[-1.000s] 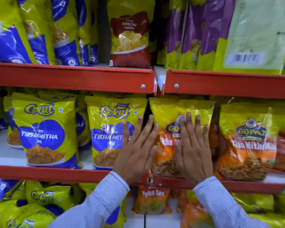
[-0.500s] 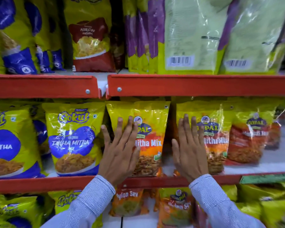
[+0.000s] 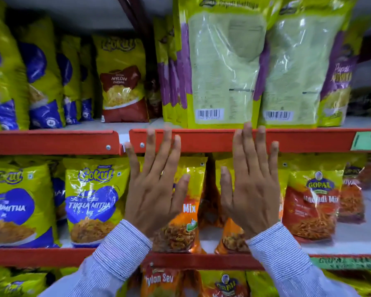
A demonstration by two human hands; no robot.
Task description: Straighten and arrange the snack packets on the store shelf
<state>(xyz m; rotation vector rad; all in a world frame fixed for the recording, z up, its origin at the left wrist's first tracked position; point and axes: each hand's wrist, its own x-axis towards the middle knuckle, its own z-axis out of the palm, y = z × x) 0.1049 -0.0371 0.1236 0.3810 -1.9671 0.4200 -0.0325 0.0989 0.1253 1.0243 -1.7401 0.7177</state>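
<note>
My left hand (image 3: 153, 189) and my right hand (image 3: 252, 189) are raised flat with fingers spread, holding nothing. Their fingertips reach the red front edge of the upper shelf (image 3: 201, 139). Just above stand two large pale-green packets with their backs and barcodes facing out, one at the left (image 3: 219, 67) and one at the right (image 3: 296, 69). Behind my hands on the middle shelf stand two orange-and-yellow mix packets, the left one (image 3: 186, 211) and the right one (image 3: 229, 234) partly hidden.
Yellow-and-blue Gokul Tikha Mitha packets (image 3: 92, 202) fill the middle shelf's left. A red Gopal packet (image 3: 313, 202) stands at the right. A Nylon packet (image 3: 122, 82) and blue packets (image 3: 41, 82) line the upper shelf. Nylon Sev packets (image 3: 161, 279) sit on the lowest shelf.
Both hands have risen from the middle-shelf mix packets to the upper shelf's red edge. The view has tilted up and shifted right, bringing the pale-green packets closer.
</note>
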